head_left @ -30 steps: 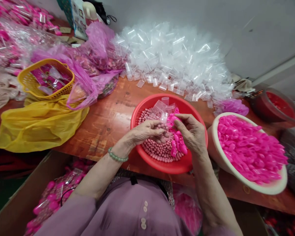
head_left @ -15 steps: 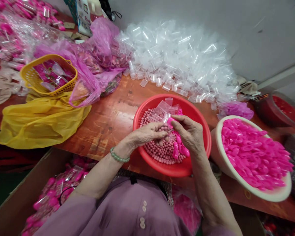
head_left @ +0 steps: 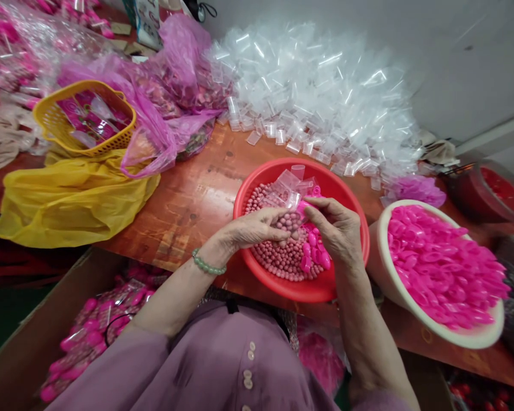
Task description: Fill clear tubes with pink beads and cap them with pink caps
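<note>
Over a red basin, my left hand is curled, with dusky pink beads between its thumb and fingers. Its lower fingers are hidden. My right hand pinches a bright pink plastic cap, whose end lies against a clear plastic tube; whether the two are joined I cannot tell. Loose round beads cover the basin's bottom. More pink caps lie on them under my right hand, and clear tubes rest at the basin's far side.
Behind the basin is a large heap of clear tubes. A cream tub full of pink caps stands at right. To the left are a yellow basket, a yellow bag and a purple bag. Below sits a box of filled tubes.
My left fingers have come away from the tube's end, and beads now show between them. My right hand still pinches the pink cap, shifted slightly right. The view has tilted a little.
</note>
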Motion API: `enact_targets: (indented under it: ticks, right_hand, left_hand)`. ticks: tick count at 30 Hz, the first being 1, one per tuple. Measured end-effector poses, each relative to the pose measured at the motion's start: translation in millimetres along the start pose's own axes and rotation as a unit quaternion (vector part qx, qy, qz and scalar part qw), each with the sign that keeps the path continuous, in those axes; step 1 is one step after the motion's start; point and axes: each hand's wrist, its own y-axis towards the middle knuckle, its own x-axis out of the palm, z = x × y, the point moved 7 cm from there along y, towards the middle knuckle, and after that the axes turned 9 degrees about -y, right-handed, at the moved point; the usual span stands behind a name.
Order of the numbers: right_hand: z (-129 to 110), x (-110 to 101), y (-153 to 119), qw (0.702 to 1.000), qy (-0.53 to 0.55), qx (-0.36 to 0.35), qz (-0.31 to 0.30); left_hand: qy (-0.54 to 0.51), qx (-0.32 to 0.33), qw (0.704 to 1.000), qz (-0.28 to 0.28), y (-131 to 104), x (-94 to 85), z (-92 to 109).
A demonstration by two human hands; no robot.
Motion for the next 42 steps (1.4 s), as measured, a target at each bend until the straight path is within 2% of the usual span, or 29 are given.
enact_targets:
  ticks: [11,16,19,25,30,36,42]
  right_hand:
    - [3,0,0,1.000,0.001,0.016,-0.005]
    - [-2,-1,-2,0.996,0.061,0.033,0.058]
    - [-8,5,-4,0.995,0.056,0.027,0.076]
    - [-11,17,-7,0.996,0.060,0.017,0.062]
    - [-7,18,-8,0.997,0.033,0.004,0.068]
    - [-11,15,-6,0.997,-0.023,-0.045,0.066]
    - [-5,12,-4,0.996,-0.043,-0.068,0.033]
  left_hand:
    - [0.003,0.000,1.000,0.002,1,0.5,1]
    - [0.030,0.059,0.998,0.018,4,-1.4,9]
    - [0.058,0.060,0.996,0.025,6,-1.4,8]
    - [0.064,0.055,0.996,0.032,5,2.6,10]
    - [0.052,0.042,0.997,0.034,3,2.9,8]
    - [0.062,0.033,0.997,0.042,6,-0.9,4]
    - [0.147,0.036,0.987,0.063,8,-4.2,0]
